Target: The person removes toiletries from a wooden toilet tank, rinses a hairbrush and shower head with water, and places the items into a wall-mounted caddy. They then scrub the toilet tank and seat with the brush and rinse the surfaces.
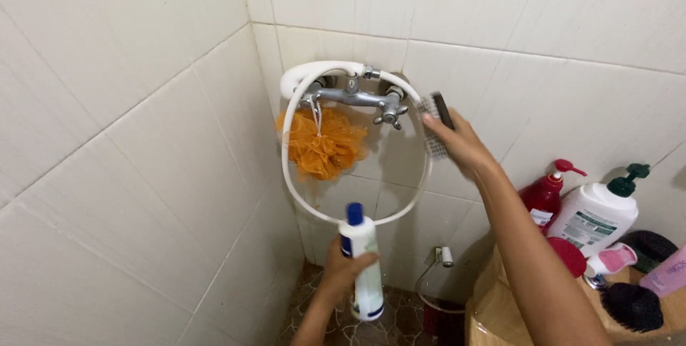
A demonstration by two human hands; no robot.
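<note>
My right hand (461, 144) is raised to the tiled wall and grips a scrubbing brush (434, 124) with pale bristles and a dark back, close to the right cross handle of the metal wall tap (361, 97). My left hand (341, 269) is lower down, closed around a white bottle (362, 260) with a blue cap, held upright. A white shower hose (293, 167) loops down from the tap in a wide circle. An orange mesh bath sponge (325, 144) hangs from the tap inside the loop.
White wall tiles meet in a corner on the left. At the right, a ledge (493, 303) carries a red pump bottle (547, 192), a white pump bottle with a green top (597, 216), a pink bottle (670, 271) and dark brushes (632, 307). A small valve (444, 255) sits low on the wall.
</note>
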